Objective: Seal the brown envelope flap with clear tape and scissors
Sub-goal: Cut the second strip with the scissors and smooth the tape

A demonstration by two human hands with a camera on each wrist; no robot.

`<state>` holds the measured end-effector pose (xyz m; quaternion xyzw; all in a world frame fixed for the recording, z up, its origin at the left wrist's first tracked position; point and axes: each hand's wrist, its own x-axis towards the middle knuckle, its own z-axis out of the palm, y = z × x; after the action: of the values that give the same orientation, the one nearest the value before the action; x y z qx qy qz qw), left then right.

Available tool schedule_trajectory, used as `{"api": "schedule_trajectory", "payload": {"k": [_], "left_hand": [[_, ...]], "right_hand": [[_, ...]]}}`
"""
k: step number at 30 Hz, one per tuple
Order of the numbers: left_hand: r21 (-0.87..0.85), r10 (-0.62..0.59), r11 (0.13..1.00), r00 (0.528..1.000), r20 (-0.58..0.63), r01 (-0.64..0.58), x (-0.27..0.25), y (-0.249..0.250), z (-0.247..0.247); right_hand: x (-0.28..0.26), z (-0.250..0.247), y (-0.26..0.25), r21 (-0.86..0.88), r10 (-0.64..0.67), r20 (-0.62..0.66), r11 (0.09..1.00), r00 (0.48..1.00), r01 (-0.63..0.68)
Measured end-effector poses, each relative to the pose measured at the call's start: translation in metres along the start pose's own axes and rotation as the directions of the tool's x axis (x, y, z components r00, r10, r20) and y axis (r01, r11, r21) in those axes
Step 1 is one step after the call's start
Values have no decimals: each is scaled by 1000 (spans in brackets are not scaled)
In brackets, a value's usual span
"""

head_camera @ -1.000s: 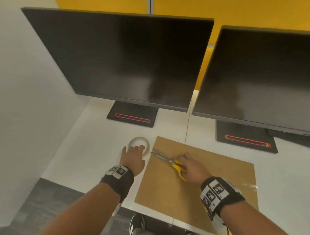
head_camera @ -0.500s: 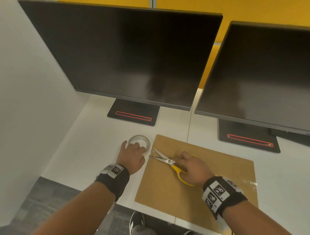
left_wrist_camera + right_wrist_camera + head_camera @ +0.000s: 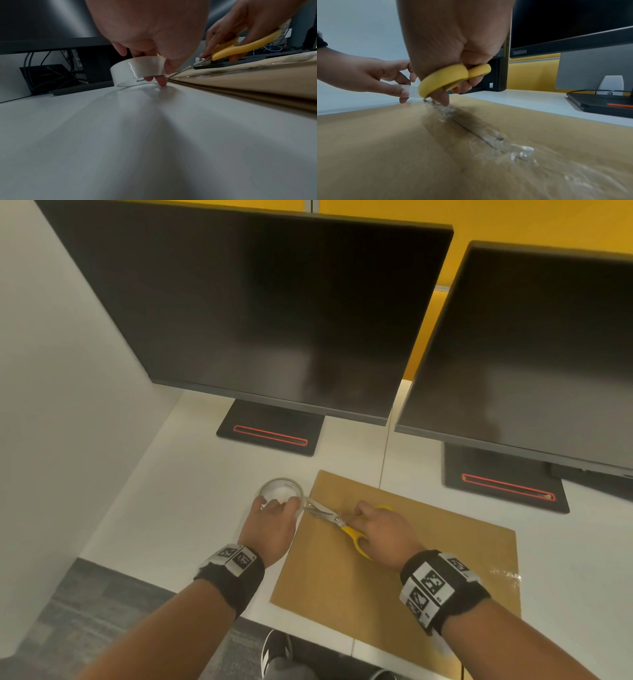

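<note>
Brown envelope (image 3: pixel 394 570) lies flat at the desk's (image 3: pixel 191 494) near edge, its near corner overhanging; clear tape (image 3: pixel 488 135) runs along its flap seam toward the left edge. Just off that edge, the left hand (image 3: pixel 272 525) pinches the tape roll (image 3: pixel 281 491), tilted above the white surface. The right hand (image 3: pixel 383 534) grips the yellow-handled scissors (image 3: pixel 337 522), blades slightly parted at the envelope's far left corner, touching the roll. Two monitors (image 3: pixel 260 313) overhang the far side.

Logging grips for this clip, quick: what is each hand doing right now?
Left hand: grips the clear tape roll, tilted just above the desk.
Right hand: grips the yellow-handled scissors, blade tips at the tape by the envelope edge.
</note>
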<state>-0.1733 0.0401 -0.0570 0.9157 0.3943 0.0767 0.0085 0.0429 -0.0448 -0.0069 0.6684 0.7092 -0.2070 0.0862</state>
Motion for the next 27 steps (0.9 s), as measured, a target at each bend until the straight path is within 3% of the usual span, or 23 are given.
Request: {"api": "schedule_trajectory", "payload": {"k": [11, 27], "left_hand": [[48, -11, 999, 999, 30, 10, -1, 0, -1], [31, 13, 999, 999, -42, -12, -5, -1, 9]], "right_hand": [[2, -5, -4, -28, 5, 39, 1000, 999, -4], [5, -8, -8, -44, -6, 78, 999, 997, 10]]}}
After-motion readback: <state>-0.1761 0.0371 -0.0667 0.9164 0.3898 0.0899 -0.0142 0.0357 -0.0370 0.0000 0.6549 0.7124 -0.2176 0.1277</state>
